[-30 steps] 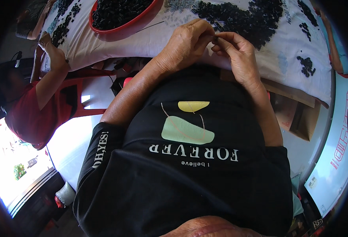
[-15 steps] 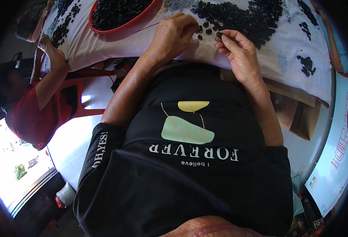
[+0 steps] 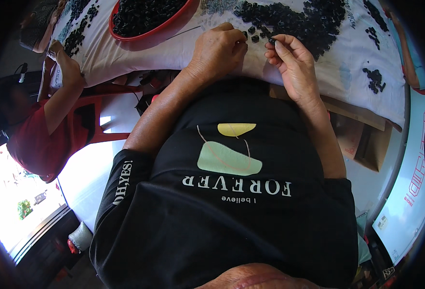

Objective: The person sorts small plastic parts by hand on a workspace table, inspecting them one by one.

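Between the thumb and forefinger of my right hand (image 3: pixel 297 67) is a small black plastic piece (image 3: pixel 272 42), held just above the cloth. My left hand (image 3: pixel 217 52) is beside it with its fingers curled in; whatever they may hold is hidden. A few loose black pieces (image 3: pixel 255 38) lie on the cloth between the two hands. Just beyond them spreads a wide heap of similar black pieces (image 3: pixel 313 24).
A white cloth (image 3: pixel 150 57) covers the table. On it are a red basin (image 3: pixel 192 10) full of black pieces, a thin rod (image 3: pixel 183 32), and small clear pieces (image 3: pixel 217 6). Another person in red (image 3: pixel 48 130) works at the left; an arm (image 3: pixel 407 62) shows at the right.
My left hand has drawn slightly nearer to me and to the right, its fingers curling in more. My right hand has shifted a little to the right, still pinching the black piece.
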Demonstrator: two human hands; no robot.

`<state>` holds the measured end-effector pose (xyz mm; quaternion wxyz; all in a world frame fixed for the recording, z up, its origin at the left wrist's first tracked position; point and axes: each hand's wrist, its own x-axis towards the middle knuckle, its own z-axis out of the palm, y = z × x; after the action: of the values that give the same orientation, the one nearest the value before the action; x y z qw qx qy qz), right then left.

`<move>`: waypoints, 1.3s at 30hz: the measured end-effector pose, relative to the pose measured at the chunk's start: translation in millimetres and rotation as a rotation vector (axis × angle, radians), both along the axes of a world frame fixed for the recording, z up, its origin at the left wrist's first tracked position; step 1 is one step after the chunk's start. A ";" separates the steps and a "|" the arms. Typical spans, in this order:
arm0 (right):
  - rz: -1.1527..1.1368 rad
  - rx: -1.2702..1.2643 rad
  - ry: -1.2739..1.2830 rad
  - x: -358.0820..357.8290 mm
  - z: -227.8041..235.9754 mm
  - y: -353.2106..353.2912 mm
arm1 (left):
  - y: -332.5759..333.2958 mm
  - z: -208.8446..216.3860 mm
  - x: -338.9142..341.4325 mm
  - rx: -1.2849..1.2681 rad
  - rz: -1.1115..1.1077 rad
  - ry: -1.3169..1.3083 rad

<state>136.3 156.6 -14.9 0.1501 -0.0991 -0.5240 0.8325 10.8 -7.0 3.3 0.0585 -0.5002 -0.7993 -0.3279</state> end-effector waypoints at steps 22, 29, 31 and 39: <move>-0.017 0.254 -0.077 -0.7 10.9 -9.9 | 3.6 14.4 5.3 0.138 -0.168 -0.636; -0.001 0.266 -0.076 -1.5 10.9 -11.9 | 5.4 16.6 8.4 0.115 -0.166 -0.661; 0.001 0.253 -0.068 -1.9 8.6 -10.9 | 6.1 13.1 7.0 0.124 -0.166 -0.649; 0.005 0.212 -0.087 -0.7 10.6 -11.1 | 5.6 13.2 6.9 0.141 -0.195 -0.623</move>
<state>135.7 145.4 -4.3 0.1349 -0.1175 -0.6152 0.7678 17.8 -1.4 16.6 -0.1859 -0.4449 -0.7025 -0.5235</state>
